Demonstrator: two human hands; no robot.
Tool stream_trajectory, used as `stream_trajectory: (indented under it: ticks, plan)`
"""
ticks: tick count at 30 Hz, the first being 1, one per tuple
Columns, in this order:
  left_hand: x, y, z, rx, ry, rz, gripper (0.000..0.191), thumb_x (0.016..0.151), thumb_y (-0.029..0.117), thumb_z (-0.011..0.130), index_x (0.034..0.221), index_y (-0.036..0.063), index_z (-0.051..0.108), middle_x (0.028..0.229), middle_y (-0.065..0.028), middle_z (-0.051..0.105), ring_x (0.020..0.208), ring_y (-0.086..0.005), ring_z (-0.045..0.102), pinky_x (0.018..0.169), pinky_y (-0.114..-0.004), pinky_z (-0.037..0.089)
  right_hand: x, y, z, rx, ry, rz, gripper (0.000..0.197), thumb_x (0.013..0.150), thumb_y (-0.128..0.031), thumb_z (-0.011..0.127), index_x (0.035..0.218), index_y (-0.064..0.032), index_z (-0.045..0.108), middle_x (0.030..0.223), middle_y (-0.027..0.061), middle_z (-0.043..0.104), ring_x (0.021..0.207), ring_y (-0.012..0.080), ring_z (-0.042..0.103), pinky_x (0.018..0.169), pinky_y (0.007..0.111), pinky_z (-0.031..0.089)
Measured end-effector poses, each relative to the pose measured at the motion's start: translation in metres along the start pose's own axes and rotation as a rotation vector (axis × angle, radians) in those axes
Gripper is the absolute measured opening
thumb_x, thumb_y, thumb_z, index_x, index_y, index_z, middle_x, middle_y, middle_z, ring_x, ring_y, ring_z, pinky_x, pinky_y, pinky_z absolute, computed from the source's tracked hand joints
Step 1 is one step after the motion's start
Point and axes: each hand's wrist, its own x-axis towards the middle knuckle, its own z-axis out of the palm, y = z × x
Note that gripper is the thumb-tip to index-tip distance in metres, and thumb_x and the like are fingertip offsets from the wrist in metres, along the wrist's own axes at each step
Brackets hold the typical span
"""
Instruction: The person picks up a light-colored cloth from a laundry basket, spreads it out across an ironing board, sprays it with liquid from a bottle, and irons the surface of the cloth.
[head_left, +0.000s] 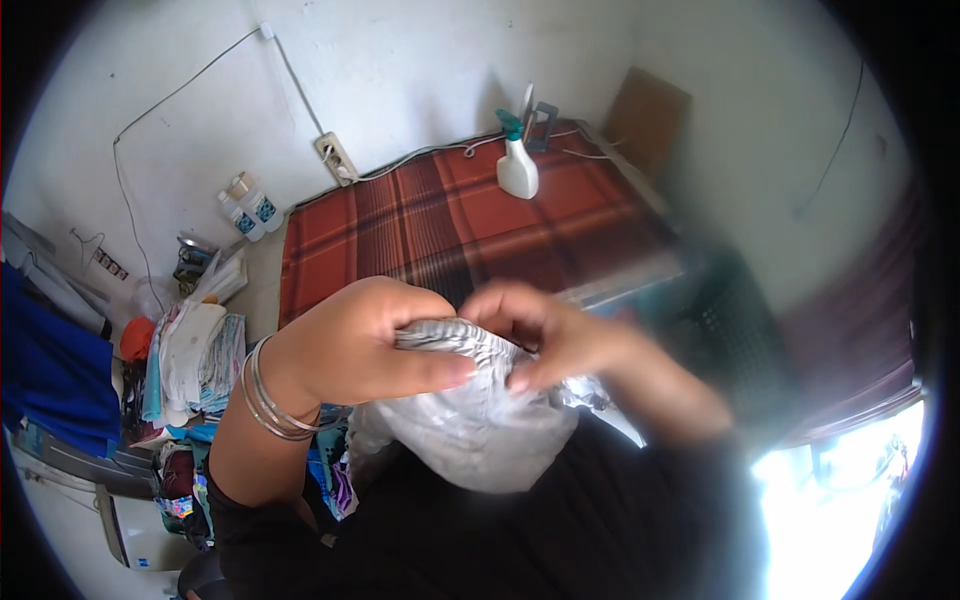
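Note:
A light grey cloth garment (480, 442) with a gathered, elastic-looking edge hangs in front of my dark clothing. My left hand (382, 337), with thin silver-coloured bangles (262, 397) on its wrist, pinches the gathered edge between thumb and fingers. Farther right along the same edge is my right hand (555, 334), slightly blurred, its thumb in front of the fabric and its bent fingers behind. Between the hands the edge is bunched into small folds. The lower part of the garment drapes loosely near my lap.
Ahead stands a table with a red plaid cloth (322, 247), bearing a white spray bottle (519, 172). A power strip (337, 159) rests by the wall. At left are two bottles (251, 210) and stacked folded fabric (199, 360). A dark green basket (720, 322) is at right.

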Motion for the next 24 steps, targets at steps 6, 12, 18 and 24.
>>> stream_trajectory:
  ticks: [6, 12, 18, 24]
  plan:
    - [-0.097, -0.037, -0.020, -0.664, 0.728, 0.375, 0.031, 0.083, 0.022, 0.055, 0.101, -0.0035, 0.056, 0.090, -0.0099, 0.061, 0.079, -0.0138, 0.057, 0.071, -0.027, 0.045, 0.025, 0.079, 0.030, -0.276, 0.022, 0.333, 0.042, 0.074, -0.018, 0.068, 0.110, -0.0020, 0.056, 0.101, 0.0097, 0.061, 0.097, 0.0166, 0.056, 0.085, 0.030, 0.042]
    - [-0.181, -0.041, -0.091, -0.736, 0.820, 0.523, 0.042, 0.086, 0.028, 0.046, 0.110, -0.0059, 0.050, 0.106, -0.0151, 0.058, 0.096, -0.0241, 0.056, 0.086, -0.036, 0.043, 0.014, 0.211, 0.056, -0.936, 0.534, 0.105, 0.045, 0.065, -0.019, 0.072, 0.107, -0.0076, 0.058, 0.101, 0.0159, 0.060, 0.095, 0.0330, 0.057, 0.082, 0.038, 0.045]
    - [-0.211, -0.050, -0.049, -0.170, 0.605, 0.210, 0.039, 0.084, 0.025, 0.048, 0.107, -0.0052, 0.051, 0.101, -0.0151, 0.057, 0.094, -0.0240, 0.056, 0.084, -0.035, 0.043, -0.011, 0.348, 0.092, -1.123, 0.576, 0.362, 0.046, 0.066, -0.027, 0.069, 0.107, -0.0091, 0.058, 0.099, 0.0154, 0.061, 0.096, 0.0343, 0.056, 0.081, 0.042, 0.045]
    - [-0.273, -0.051, -0.061, 0.318, 0.537, -0.055, 0.035, 0.082, 0.023, 0.050, 0.104, -0.0045, 0.052, 0.097, -0.0152, 0.057, 0.091, -0.0239, 0.055, 0.083, -0.034, 0.043, 0.001, 0.358, 0.048, -0.588, 0.958, 0.496, 0.060, 0.063, -0.021, 0.071, 0.116, -0.0020, 0.051, 0.102, 0.0214, 0.060, 0.093, 0.0318, 0.060, 0.078, 0.035, 0.049]
